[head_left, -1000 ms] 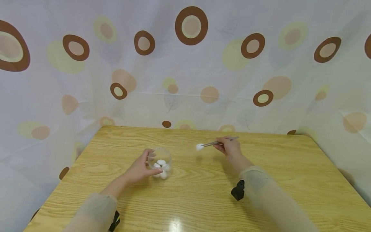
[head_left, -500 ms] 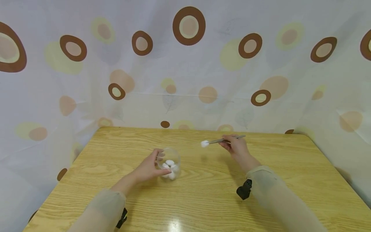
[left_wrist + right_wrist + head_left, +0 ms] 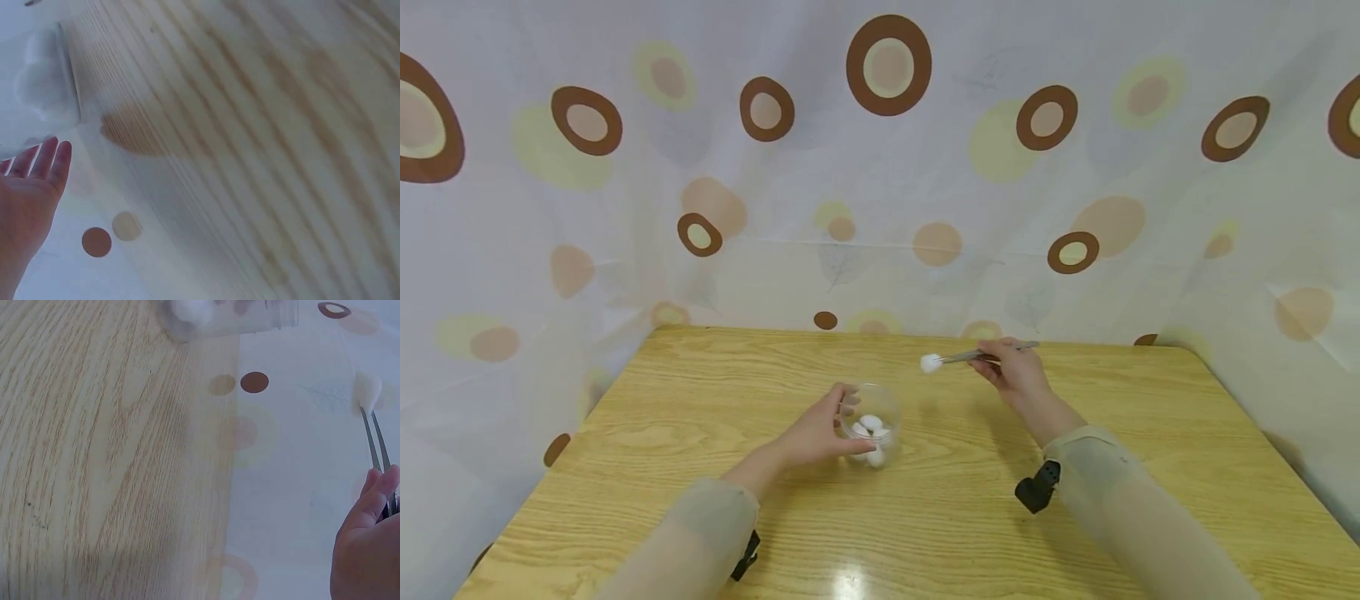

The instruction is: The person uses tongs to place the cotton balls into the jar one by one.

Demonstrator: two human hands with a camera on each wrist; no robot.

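Note:
A clear round jar (image 3: 889, 407) with an open top is gripped from its left side by my left hand (image 3: 816, 433), thumb at the front and fingers behind. Several white cotton balls (image 3: 871, 422) lie inside it. My right hand (image 3: 1021, 379) pinches metal tweezers (image 3: 961, 357), whose tips hold one cotton ball (image 3: 931, 363) above the table, up and to the right of the jar. In the right wrist view the tweezer tips clamp the cotton ball (image 3: 367, 390). The left wrist view catches the jar (image 3: 37, 87) with fingers along its side.
A wood-grain table (image 3: 940, 517) lies under both hands. Behind it and at its sides hangs a pale curtain (image 3: 880, 192) with brown and yellow circles. Dark wrist cameras, such as the right one (image 3: 1037, 487), stick out below the sleeves.
My left hand has carried the jar to the right, closer to the tweezers. My right hand has moved slightly up and to the right with the cotton ball still in the tweezers.

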